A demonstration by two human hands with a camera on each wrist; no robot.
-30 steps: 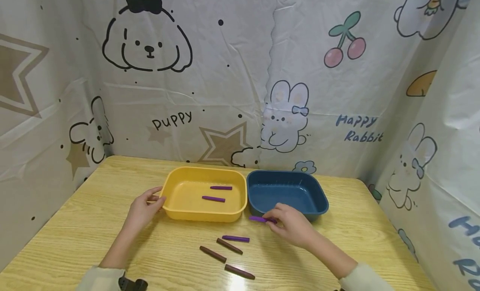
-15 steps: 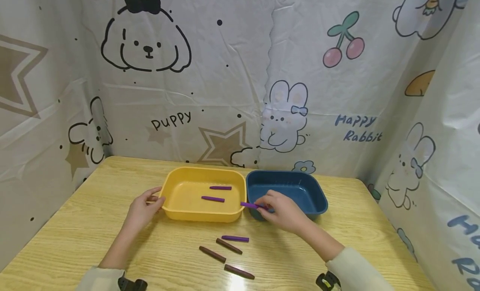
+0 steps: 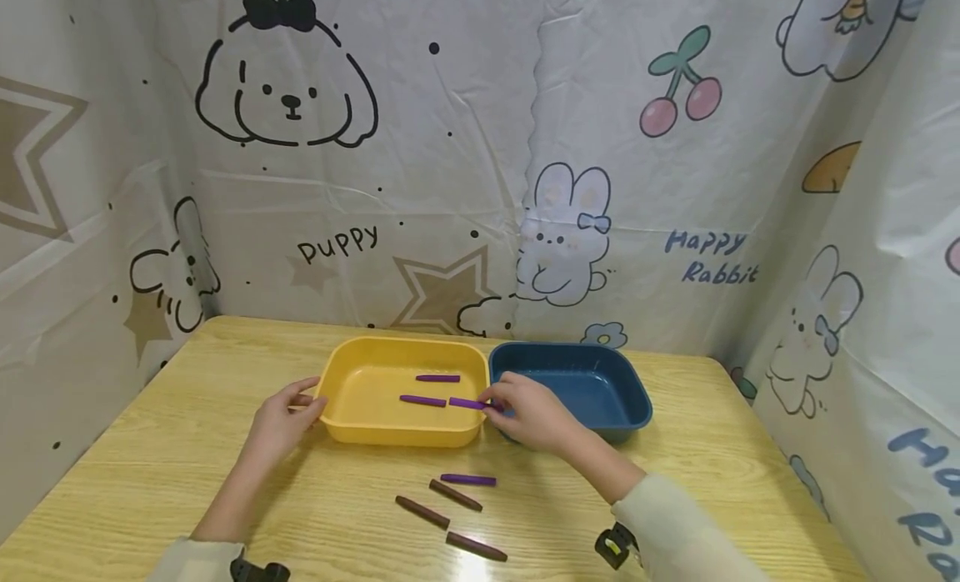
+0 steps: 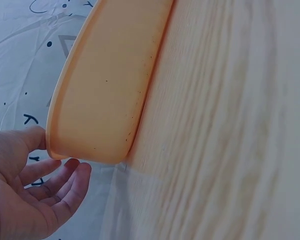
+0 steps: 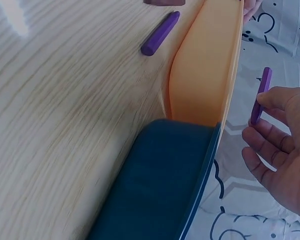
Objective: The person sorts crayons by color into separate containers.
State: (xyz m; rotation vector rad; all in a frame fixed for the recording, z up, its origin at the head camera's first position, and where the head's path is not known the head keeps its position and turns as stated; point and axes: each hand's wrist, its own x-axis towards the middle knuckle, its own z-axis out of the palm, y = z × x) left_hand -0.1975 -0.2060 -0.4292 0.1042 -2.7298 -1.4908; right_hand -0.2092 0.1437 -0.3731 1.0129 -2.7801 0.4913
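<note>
While the yellow tray [image 3: 405,437] is held at its left rim by the left hand [image 3: 281,425], right hand [image 3: 531,411]: a purple crayon [image 3: 465,403] is pinched in the fingers [image 5: 272,135] above the tray's right end.
Yellow tray: two laid crayons [image 3: 422,401] are contained.
Bench [image 3: 337,499]: another purple crayon [image 3: 468,480] and three brown crayons [image 3: 422,512] are left; under half seems done.

We list: yellow bin [image 3: 397,436], smooth plastic; beside it, blue bin [image 3: 596,396], glossy plastic; above it, smooth purple crayon [image 3: 465,403]; beneath it, wood-grained table [image 3: 150,465]; behind it, creased, sheened sheet [image 3: 450,173].
</note>
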